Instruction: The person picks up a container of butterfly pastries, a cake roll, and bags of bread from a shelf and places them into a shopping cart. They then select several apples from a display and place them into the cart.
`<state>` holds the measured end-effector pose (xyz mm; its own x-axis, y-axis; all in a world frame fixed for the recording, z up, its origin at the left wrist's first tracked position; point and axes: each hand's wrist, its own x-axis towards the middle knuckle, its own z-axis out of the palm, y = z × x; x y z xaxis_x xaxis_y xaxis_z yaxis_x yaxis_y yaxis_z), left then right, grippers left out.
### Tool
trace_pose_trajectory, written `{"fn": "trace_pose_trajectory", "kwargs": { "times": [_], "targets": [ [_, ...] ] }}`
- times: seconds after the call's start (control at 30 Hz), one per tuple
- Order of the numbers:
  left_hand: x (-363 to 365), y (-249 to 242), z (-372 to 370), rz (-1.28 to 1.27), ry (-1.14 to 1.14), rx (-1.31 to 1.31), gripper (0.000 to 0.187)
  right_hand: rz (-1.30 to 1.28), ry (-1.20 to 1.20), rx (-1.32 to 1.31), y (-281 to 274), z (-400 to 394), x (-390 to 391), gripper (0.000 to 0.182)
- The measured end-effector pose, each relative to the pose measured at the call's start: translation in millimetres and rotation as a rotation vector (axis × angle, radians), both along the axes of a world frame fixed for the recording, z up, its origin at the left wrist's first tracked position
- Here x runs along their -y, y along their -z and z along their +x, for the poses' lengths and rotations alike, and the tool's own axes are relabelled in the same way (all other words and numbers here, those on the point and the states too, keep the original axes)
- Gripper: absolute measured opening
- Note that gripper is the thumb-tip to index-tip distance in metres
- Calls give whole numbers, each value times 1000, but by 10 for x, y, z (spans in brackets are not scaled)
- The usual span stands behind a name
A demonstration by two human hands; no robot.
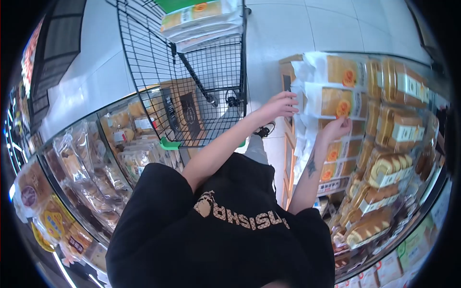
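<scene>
A row of bagged bread loaves with white wrappers and orange round labels fills the near part of the right-hand shelf. My left hand is open, its fingers stretched toward the white end of one bread bag, close beside it. At the lower edge of that same bag, near its orange label, my right hand has its fingers curled together on the wrapper. Part of the right fingers is hard to make out against the packaging. Another bread bag lies just beyond.
A black wire shopping cart with green corners stands ahead, bread bags stacked at its far end. Packed rolls and clear boxes of bread line the right display. Bagged baked goods fill the left shelf. Pale floor tiles lie ahead.
</scene>
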<state>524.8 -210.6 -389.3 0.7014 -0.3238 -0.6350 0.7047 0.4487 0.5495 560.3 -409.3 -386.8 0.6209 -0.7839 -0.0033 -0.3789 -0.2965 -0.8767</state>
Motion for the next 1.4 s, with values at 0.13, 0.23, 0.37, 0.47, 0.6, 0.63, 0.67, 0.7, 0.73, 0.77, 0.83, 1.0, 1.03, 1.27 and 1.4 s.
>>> {"fn": "trace_pose_trajectory", "kwargs": {
  "times": [0.13, 0.23, 0.37, 0.47, 0.6, 0.63, 0.67, 0.7, 0.73, 0.77, 0.83, 1.0, 1.03, 1.27, 1.4],
  "targets": [
    [-1248, -149, -117, -420, -391, 11, 47, -89, -457, 218, -285, -171, -1096, 30],
    [-2221, 265, -19, -71, -632, 45, 47, 194, -878, 72, -488, -101, -2138, 25],
    [-3304, 876, 336, 121, -886, -91, 46, 644, -984, -297, 14, 612, -3347, 24],
    [-3725, 1104, 473, 176, -985, -180, 47, 1033, -866, -490, 883, 1325, -3834, 41],
    [-3834, 1151, 570, 183, -877, -134, 47, 1055, -637, -537, 1445, 1972, -4062, 43],
    [-3831, 1158, 566, 169, -854, -115, 47, 1001, -557, -528, 1422, 2062, -4106, 42],
    [-3811, 1213, 529, 154, -831, -100, 47, 944, -477, -522, 1446, 2101, -4105, 41],
    [-3786, 1290, 485, 129, -851, -76, 46, 928, -474, -541, 1584, 2160, -4043, 41],
    [-3750, 1354, 457, 117, -857, -88, 46, 897, -483, -555, 1700, 2265, -4002, 40],
    [-3715, 1398, 428, 94, -849, -127, 44, 867, -497, -566, 1760, 2320, -3994, 40],
    [-3700, 1528, 407, 31, -855, -191, 40, 805, -577, -583, 1875, 2373, -3962, 40],
    [-3572, 1576, 219, 36, -846, -219, 41, 752, -579, -615, 1800, 2388, -4027, 29],
    [-3539, 1583, 167, 20, -852, -231, 41, 702, -598, -625, 1829, 2371, -4023, 26],
    [-3316, 1485, -169, -6, -876, -251, 45, 824, -731, -533, 1754, 2222, -3927, 20],
    [-3173, 1353, -317, -5, -876, -248, 48, 693, -886, -298, 1198, 1657, -4042, 24]
  ]
}}
